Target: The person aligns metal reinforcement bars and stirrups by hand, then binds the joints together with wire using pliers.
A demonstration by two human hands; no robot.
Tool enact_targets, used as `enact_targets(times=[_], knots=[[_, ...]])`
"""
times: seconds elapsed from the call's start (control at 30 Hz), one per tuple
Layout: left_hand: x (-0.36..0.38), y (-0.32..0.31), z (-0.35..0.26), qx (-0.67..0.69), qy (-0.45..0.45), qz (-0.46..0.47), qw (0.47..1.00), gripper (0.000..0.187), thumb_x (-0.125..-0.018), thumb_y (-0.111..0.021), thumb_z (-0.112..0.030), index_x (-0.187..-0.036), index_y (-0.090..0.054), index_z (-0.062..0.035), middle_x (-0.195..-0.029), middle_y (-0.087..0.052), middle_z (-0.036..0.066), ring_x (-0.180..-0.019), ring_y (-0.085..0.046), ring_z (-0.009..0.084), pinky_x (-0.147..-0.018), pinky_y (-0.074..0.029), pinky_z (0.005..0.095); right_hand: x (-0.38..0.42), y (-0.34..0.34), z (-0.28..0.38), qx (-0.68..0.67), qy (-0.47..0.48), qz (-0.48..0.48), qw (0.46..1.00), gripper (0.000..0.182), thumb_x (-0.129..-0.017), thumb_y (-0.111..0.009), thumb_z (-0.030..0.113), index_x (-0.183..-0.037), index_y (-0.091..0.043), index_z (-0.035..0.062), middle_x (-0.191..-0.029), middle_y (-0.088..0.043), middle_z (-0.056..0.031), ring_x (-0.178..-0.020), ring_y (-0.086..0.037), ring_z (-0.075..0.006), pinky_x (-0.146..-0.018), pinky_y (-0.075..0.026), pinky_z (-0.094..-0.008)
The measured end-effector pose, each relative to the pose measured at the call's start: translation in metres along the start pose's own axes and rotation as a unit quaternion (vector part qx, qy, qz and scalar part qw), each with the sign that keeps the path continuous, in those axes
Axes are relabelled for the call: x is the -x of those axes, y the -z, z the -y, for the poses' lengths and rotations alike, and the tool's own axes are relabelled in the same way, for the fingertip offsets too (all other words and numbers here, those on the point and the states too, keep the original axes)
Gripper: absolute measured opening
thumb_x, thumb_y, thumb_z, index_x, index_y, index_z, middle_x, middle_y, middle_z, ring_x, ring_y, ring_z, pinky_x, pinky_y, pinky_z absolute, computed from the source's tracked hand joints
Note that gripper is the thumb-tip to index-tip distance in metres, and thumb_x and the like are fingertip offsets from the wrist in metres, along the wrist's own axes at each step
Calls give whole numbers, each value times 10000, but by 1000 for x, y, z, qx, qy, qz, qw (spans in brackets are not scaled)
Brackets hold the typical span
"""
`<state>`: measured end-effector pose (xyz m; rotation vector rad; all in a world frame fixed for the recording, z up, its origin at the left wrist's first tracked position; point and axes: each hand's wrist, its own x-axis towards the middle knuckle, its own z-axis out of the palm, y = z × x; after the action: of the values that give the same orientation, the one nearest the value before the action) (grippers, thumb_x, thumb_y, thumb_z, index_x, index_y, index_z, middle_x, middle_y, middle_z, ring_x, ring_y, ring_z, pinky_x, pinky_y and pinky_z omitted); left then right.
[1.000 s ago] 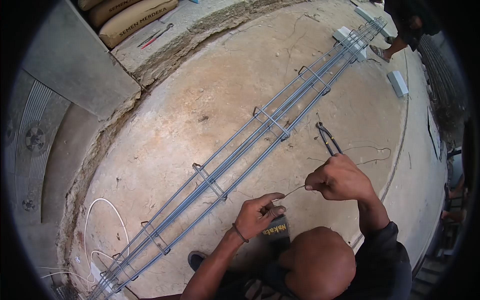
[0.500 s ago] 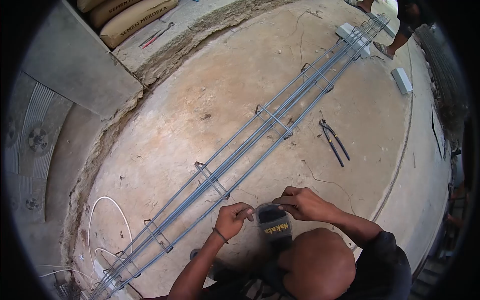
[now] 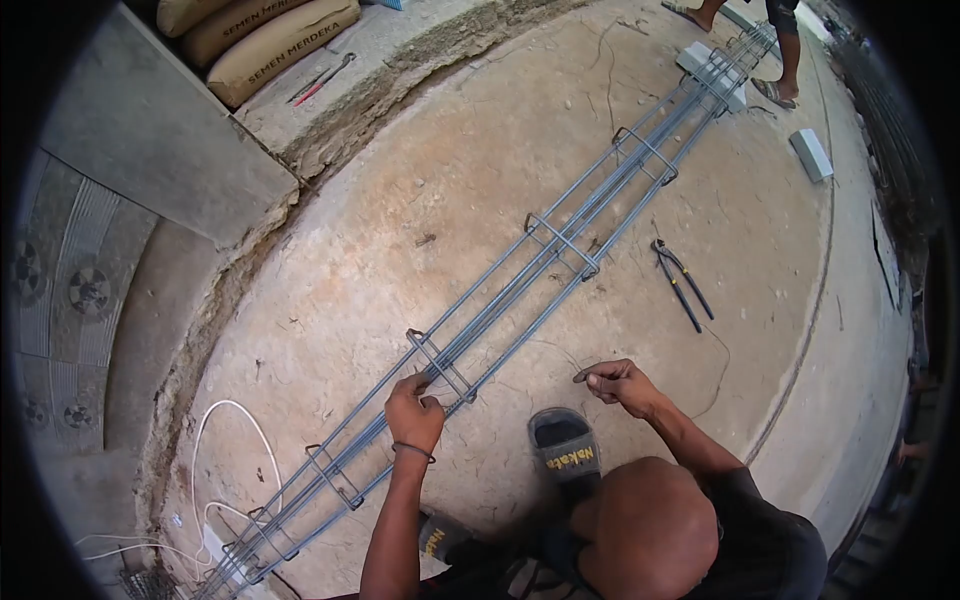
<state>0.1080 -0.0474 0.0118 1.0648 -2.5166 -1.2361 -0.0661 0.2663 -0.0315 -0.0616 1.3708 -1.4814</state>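
Observation:
A long rebar cage (image 3: 560, 240), with square stirrups along its bars, runs diagonally over the concrete floor. My left hand (image 3: 415, 415) is at its near side by a stirrup (image 3: 440, 362), fingers curled against the bars; what they pinch is hidden. To the right, apart from the cage, my right hand (image 3: 620, 387) is closed in a pinch on a thin wire (image 3: 562, 352) that curves away towards the cage. Beyond that hand, pincers (image 3: 680, 285) with dark, yellow-marked handles lie on the floor. A sandal (image 3: 565, 445) is on my foot between the hands.
Cement bags (image 3: 285, 50) are stacked at the upper left, near red-handled pliers (image 3: 325, 80) on a ledge. A white block (image 3: 712, 72) supports the cage's far end, and another block (image 3: 811, 155) lies nearby. Another person's leg (image 3: 788, 55) stands there. White cable (image 3: 200, 425) loops at lower left.
My hands have moved apart from above the sandal. The left went left to the cage bars; the right shifted slightly right and up with the wire. The other person's feet have shifted.

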Motion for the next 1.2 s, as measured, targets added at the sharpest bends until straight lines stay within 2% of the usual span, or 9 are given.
enact_targets(times=[0.07,0.17,0.3,0.43,0.5,0.63,0.83,1.0,1.2], knots=[[20,-16,18,-51,-52,89,993,220,-743,-620,1,-951,-692,10,-985,-682,181,-870,-654,346,-794,-527,393,5,0,3,-79,-14,16,997,239,-954,-607,173,-1096,-678,-5,-680,-515,12,-568,-392,-78,-505,-309,-228],[22,-32,29,-98,-191,15,977,154,-748,-680,-46,-891,-690,11,-877,-668,161,-798,-634,347,-714,-502,410,17,-9,16,-199,-14,41,979,265,-952,-604,158,-1154,-641,-10,-688,-490,19,-584,-391,-78,-514,-302,-231],[21,-24,16,-102,-178,3,979,111,-746,-731,-65,-823,-699,7,-800,-659,153,-739,-623,330,-680,-493,399,23,-35,9,-175,-61,85,979,253,-924,-639,136,-1136,-648,-2,-699,-532,12,-606,-459,-70,-524,-355,-220],[26,-10,-2,-9,-49,45,998,124,-749,-759,-71,-829,-714,12,-774,-680,129,-674,-639,233,-640,-495,330,17,-50,-13,-25,2,-57,998,170,-916,-662,133,-1027,-692,8,-674,-558,13,-554,-465,-59,-480,-373,-226],[21,-8,2,27,-1,85,996,141,-761,-772,-85,-853,-727,12,-755,-692,105,-639,-624,142,-612,-484,277,-1,-54,-33,-92,77,-224,967,190,-926,-652,135,-1055,-675,-3,-703,-565,4,-552,-462,-63,-476,-374,-226],[16,-8,7,48,-6,99,994,124,-773,-765,-88,-826,-733,20,-718,-679,86,-631,-613,121,-604,-479,267,-57,-87,-26,-271,164,-323,892,223,-939,-636,133,-1124,-636,9,-821,-599,-32,-626,-511,-75,-545,-422,-219],[15,2,-12,110,79,103,985,217,-838,-703,-158,-1003,-666,-21,-632,-638,134,-563,-604,182,-553,-450,347,-79,-152,-7,-317,33,-161,934,171,-929,-643,120,-1072,-642,27,-919,-662,-60,-749,-594,-112,-665,-497,-241],[11,17,-58,-67,4,132,989,311,-973,-520,-282,-1182,-550,-53,-688,-625,229,-592,-625,342,-592,-469,398,-88,-150,0,-229,-20,-58,972,140,-909,-671,135,-1015,-660,44,-904,-682,-53,-710,-613,-120,-645,-515,-279],[-9,6,-59,-162,-25,196,967,435,-975,-449,-441,-1209,-605,-109,-819,-666,251,-836,-652,436,-730,-490,478,-98,-147,-9,-158,126,9,979,231,-916,-654,117,-1124,-656,18,-925,-679,-55,-697,-611,-122,-649,-527,-264]])
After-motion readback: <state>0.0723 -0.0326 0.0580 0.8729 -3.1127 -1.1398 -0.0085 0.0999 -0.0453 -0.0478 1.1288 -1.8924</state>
